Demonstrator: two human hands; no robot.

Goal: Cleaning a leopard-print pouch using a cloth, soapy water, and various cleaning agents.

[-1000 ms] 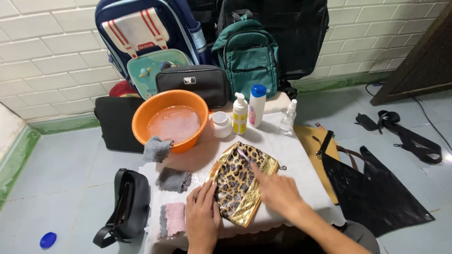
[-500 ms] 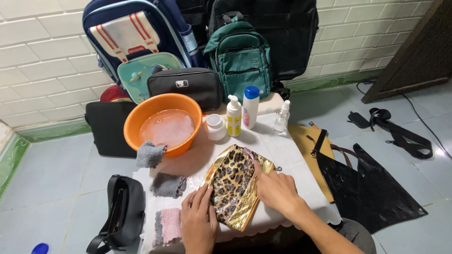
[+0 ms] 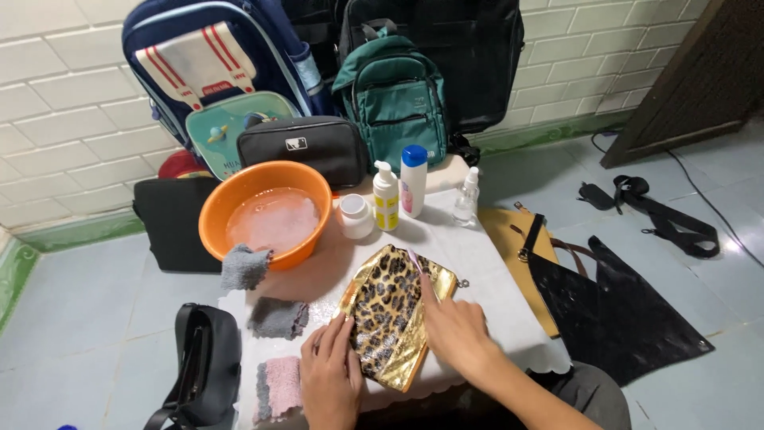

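Tiled floor, white-covered low table (image 3: 493,271) against a pale brick wall, seen from the head camera. At table centre, leopard-print gold pouch (image 3: 394,318). Left hand (image 3: 330,381) pressed flat on its left edge, fingers spread. Right hand (image 3: 455,328) on its right side, pinching something thin, unclear what. Behind, orange basin (image 3: 267,213) of soapy water.

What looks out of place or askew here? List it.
A grey cloth hangs over the rim of the orange basin, half out of the sudsy water. A black strap lies loose on the floor, apart from any bag. The leopard-print pouch lies flat and at a slant under the left hand and right hand.
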